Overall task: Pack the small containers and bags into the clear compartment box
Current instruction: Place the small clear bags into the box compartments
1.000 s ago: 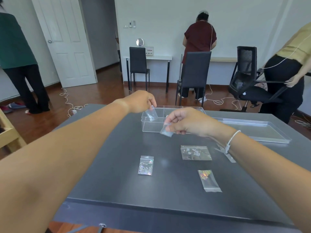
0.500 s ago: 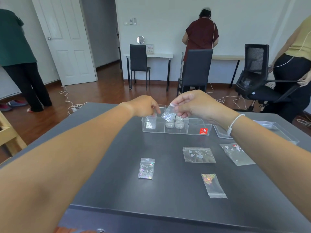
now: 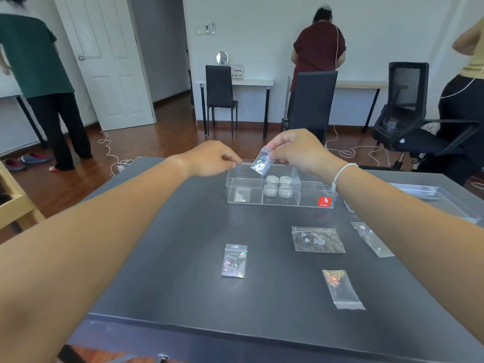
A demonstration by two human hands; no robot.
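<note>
Dark grey table (image 3: 183,258), clear compartment box (image 3: 243,189) with red sticker (image 3: 324,201), iridescent-flecked bag (image 3: 234,261), white round containers (image 3: 279,186)

Six bags (image 3: 234,260), seemingly four containers (image 3: 278,186), one compartment box (image 3: 309,199)

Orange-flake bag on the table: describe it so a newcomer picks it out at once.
Start at the clear compartment box on the dark table, then come toward the near edge on the right. The orange-flake bag lies nearest the camera of the four loose bags. Only it holds orange-gold flakes, bunched at its far end, the rest clear.
</note>
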